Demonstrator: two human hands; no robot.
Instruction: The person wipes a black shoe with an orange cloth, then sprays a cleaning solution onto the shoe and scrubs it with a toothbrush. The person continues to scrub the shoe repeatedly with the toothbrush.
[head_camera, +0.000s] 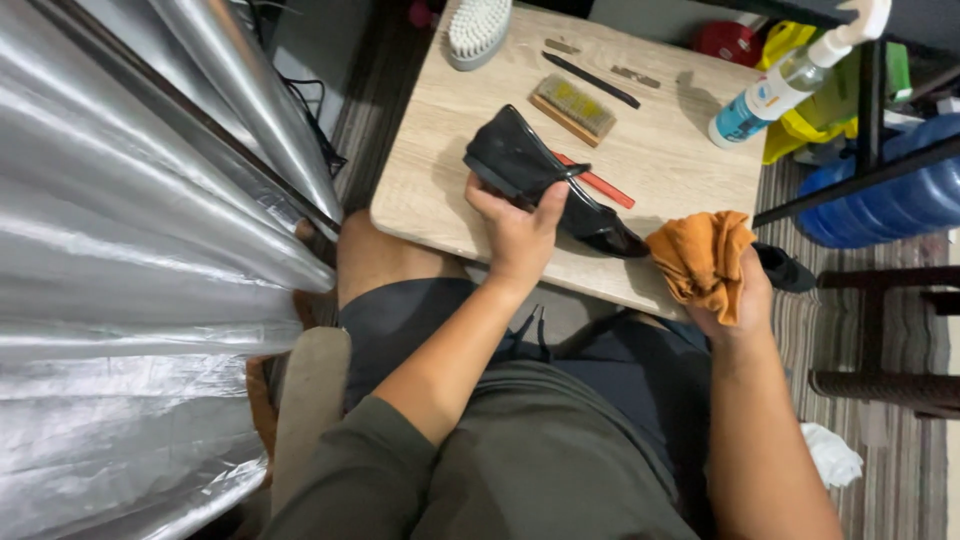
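Black and glossy, the dress shoe (545, 185) lies on its side near the front edge of the pale wood tabletop (440, 150), toe toward four o'clock. The left hand (517, 232) grips it at the heel end — thumb over the opening, fingers wrapped beneath. At three o'clock from the shoe, the right hand (745, 300) is closed around a bunched orange cloth (703, 258), just past the tabletop's edge. Behind the shoe at twelve o'clock rest a wooden brush (574, 108), a red strip (600, 182) and a white brush (478, 30) — a spray bottle (780, 88) stands at two o'clock.
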